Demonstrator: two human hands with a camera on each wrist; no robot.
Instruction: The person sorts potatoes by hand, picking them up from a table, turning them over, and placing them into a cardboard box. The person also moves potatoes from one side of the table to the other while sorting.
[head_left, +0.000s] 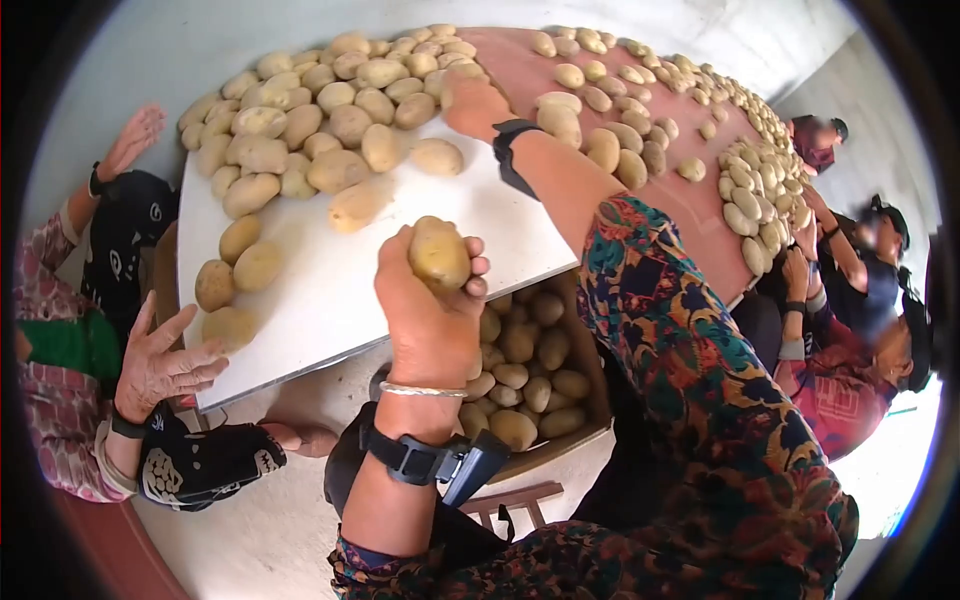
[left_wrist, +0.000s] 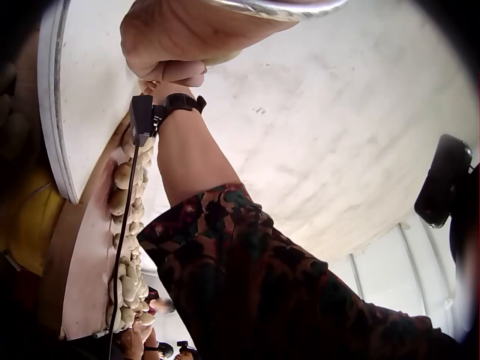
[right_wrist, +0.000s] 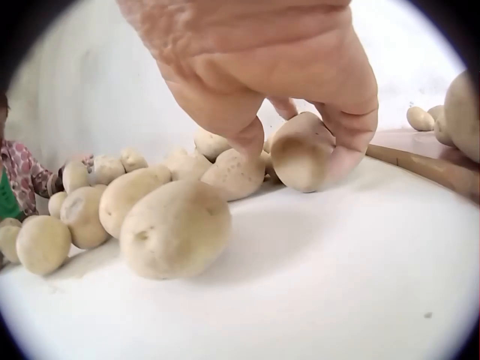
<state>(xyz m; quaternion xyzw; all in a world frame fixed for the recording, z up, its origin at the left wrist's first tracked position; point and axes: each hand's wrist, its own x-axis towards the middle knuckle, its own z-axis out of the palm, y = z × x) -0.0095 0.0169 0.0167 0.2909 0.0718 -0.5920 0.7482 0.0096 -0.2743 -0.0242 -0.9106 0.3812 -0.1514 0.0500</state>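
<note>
L hand (head_left: 430, 315): fingers curled rnd potato (head_left: 440, 252). R hand (right_wrist: 274, 64): fingers bent rnd 2nd potato (right_wrist: 302, 154); lift w/o bumping pile (right_wrist: 232, 174) beside fingers.

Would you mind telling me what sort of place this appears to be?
Probably a potato sorting or packing room: loose potatoes are spread over a white board and a red surface, a box below holds more, and several people are gathered around.

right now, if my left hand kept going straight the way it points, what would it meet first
Probably the loose potato on the white board, just short of the right hand; depth is unclear, and the left hand may pass above it.
</note>
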